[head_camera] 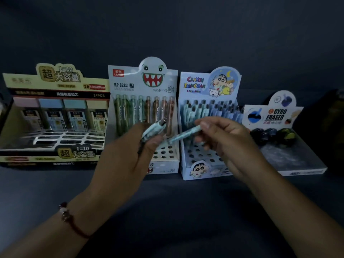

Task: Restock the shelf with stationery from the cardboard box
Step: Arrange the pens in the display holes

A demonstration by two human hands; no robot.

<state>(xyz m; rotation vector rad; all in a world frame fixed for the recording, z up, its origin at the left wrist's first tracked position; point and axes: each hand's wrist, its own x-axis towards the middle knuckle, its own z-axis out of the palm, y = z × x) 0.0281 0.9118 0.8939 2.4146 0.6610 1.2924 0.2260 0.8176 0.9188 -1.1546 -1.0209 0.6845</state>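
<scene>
Dim light here, and a dark surface (176, 211) carries four display boxes in a row: lead refill box (54, 116), monster pen box (143, 116), cartoon pen box (208, 127) and eraser box (283, 138). The left hand (126, 161) grips a pale blue pen (153, 130), tilted with its dark cap up to the right. The right hand (223, 142) pinches a second blue pen (183, 135) at its upper end, its length slanting down-left toward the left hand, both held in front of the two pen boxes.
</scene>
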